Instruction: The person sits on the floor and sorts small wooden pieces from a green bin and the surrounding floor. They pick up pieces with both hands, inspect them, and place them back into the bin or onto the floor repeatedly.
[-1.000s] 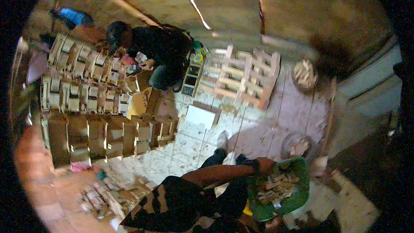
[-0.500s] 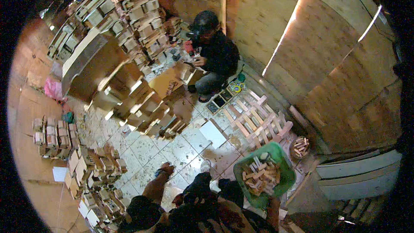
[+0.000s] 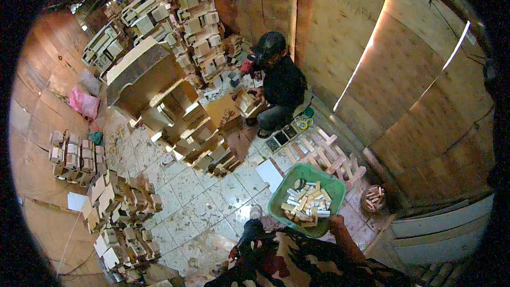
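My right hand (image 3: 338, 226) grips the near right rim of a green plastic basin (image 3: 336, 185), its fingers closed round the edge. Inside the basin lies a heap of short wooden pieces (image 3: 307, 202), some pale and some light brown, with a small dark round item near the far side. The basin is held up in front of my body, above the tiled floor (image 3: 199, 202). My left hand is out of sight.
A person (image 3: 281, 87) crouches ahead holding a red power tool (image 3: 247, 67). Stacked wooden parts (image 3: 191, 16) stand far left, more stacks (image 3: 119, 202) near left. A divided tray (image 3: 280, 137), crisscrossed wood blocks (image 3: 332, 154) and a small bucket (image 3: 373, 197) line the right side.
The basin has moved left and forward with my right hand on it. My left hand, stretched out over the floor before, has gone out of view. The whole view has shifted.
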A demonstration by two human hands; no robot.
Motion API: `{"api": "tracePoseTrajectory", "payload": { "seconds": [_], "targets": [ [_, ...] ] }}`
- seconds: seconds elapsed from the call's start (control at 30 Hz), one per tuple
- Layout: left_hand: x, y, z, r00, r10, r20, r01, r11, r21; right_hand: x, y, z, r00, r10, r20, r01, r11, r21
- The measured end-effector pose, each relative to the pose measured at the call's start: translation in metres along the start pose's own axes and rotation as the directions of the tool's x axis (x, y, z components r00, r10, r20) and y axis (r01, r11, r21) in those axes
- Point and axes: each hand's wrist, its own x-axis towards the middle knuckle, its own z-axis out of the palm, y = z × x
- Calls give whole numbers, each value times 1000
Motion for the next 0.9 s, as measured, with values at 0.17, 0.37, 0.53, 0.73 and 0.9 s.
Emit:
{"api": "tracePoseTrajectory", "payload": {
  "seconds": [0.17, 0.37, 0.53, 0.73, 0.9],
  "targets": [
    [18, 38, -15, 997, 3, -79, -12, 993, -114, -36, -36, -12, 995, -39, 90, 62, 960, -272],
    [40, 56, -6, 995, 6, -101, -29, 973, -228, -18, -16, -39, 884, -121, 451, 461, 381, -801],
    [54, 65, -23, 991, -16, -130, -53, 858, -510, 4, 3, -36, 930, -85, 357, 331, 614, -717],
    [26, 132, -51, 999, -47, 0, 14, 301, -954, 13, -18, 36, 901, -54, 430, 320, 752, -576],
    [-18, 154, 2, 994, -24, 103, 94, 646, -758, 21, -28, 40, 860, -52, 508, 371, 747, -552]
  ]
}}
